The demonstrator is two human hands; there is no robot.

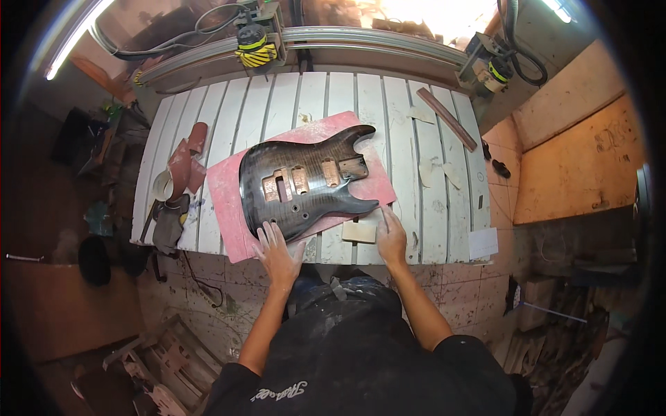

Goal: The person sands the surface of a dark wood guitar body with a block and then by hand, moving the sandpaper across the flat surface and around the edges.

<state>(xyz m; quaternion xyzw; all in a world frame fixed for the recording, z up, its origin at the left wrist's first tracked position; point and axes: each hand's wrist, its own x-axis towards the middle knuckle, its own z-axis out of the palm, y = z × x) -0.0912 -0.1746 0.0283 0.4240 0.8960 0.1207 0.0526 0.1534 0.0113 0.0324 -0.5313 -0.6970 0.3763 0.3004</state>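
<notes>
A dark-stained electric guitar body [267,156], with bare-wood cavities and small round holes, lies flat on a pink mat [225,208]. My left hand [279,260] rests at its near left edge, fingers spread and fingertips on the wood. At the tip of the near horn is my right hand [391,239], its fingers stretched out and at or against that tip; nothing shows in its grasp. Just left of the right hand sits a small cream-coloured rectangular block [359,232], by the near edge of the mat. Whitish dust coats both hands.
The white slatted table [281,104] bears reddish abrasive sheets [182,166] and a dark power tool [168,225] at left. A brown wooden strip [447,119] and paper scraps [425,173] lie at right. Behind runs a metal rail [368,38] with hanging hoses.
</notes>
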